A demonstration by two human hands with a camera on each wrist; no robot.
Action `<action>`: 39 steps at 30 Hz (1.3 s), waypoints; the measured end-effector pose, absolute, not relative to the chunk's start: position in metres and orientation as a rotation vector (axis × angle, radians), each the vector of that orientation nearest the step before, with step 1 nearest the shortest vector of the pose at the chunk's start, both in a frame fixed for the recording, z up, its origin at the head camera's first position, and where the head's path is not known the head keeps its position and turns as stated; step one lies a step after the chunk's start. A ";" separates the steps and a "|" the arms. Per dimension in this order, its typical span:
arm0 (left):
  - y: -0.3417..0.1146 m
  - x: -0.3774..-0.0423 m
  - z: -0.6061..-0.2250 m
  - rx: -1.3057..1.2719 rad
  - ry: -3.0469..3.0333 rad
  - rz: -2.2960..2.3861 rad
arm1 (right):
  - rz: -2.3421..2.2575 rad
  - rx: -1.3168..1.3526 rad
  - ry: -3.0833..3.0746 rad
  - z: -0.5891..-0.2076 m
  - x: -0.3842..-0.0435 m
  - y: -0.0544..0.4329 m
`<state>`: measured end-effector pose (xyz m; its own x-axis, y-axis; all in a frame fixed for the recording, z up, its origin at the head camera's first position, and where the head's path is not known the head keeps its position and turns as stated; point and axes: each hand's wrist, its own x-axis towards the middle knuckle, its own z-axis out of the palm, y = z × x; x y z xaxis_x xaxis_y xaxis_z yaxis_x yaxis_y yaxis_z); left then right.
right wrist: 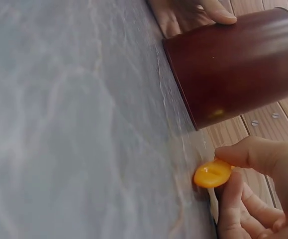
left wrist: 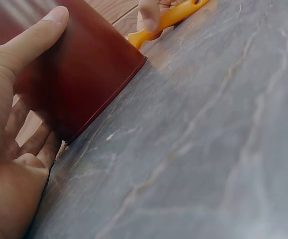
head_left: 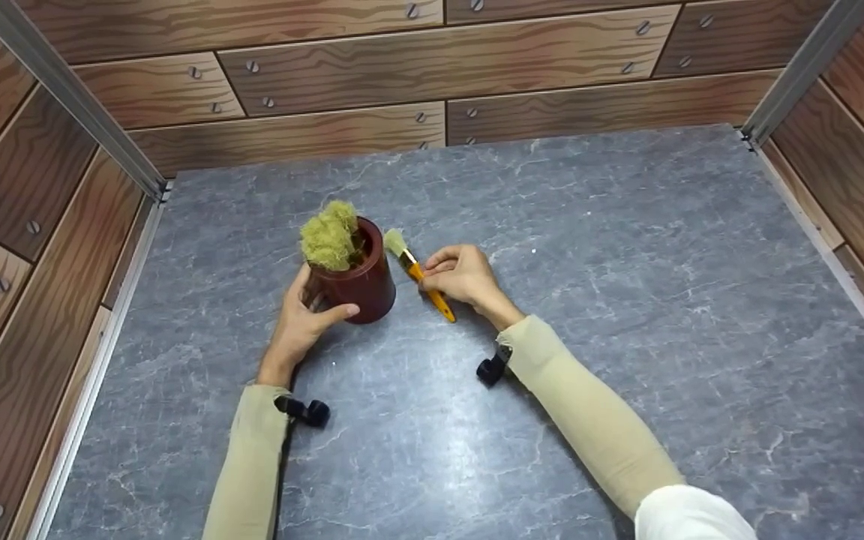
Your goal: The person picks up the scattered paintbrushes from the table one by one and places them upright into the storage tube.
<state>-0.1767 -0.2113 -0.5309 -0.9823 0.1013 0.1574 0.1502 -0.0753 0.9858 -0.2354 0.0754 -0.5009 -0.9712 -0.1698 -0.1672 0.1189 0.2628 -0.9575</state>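
Note:
A dark red-brown cylindrical pot (head_left: 361, 296) stands upright on the table, with a fluffy yellow-green tuft (head_left: 328, 238) rising out of its top. My left hand (head_left: 303, 315) holds the pot from its left side; the thumb (left wrist: 39, 37) lies against the front of the wall and the other fingers go round the far side, partly hidden. Just right of the pot is a paintbrush (head_left: 436, 300) with pale bristles and an orange handle. Thumb and fingers of my right hand (head_left: 466, 276) pinch that handle (right wrist: 212, 174). The brush lies low at the tabletop, its bristles pointing away beside the pot.
The grey marbled tabletop (head_left: 627, 300) extends round both hands. Wood-patterned panels (head_left: 432, 67) close off the back and both sides, with metal posts (head_left: 807, 71) at the back corners. Black wrist cameras (head_left: 493, 367) sit on both sleeves.

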 end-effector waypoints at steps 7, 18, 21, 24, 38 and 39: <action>-0.211 -0.176 -0.531 -0.277 -2.101 -2.288 | -1.899 -0.018 2.113 -0.499 -0.235 0.081; -0.208 -0.175 -0.531 -0.261 -2.085 -2.306 | -1.995 -0.046 2.062 -0.484 -0.239 0.093; -0.209 -0.176 -0.530 -0.275 -2.074 -2.301 | -2.052 -0.105 2.076 -0.473 -0.240 0.094; -0.210 -0.177 -0.530 -0.285 -2.070 -2.297 | -2.098 -0.172 2.100 -0.460 -0.239 0.093; -0.210 -0.178 -0.530 -0.287 -2.070 -2.301 | -2.128 -0.366 2.214 -0.419 -0.221 0.092; -0.210 -0.177 -0.530 -0.285 -2.066 -2.304 | -2.130 -0.377 2.214 -0.416 -0.220 0.091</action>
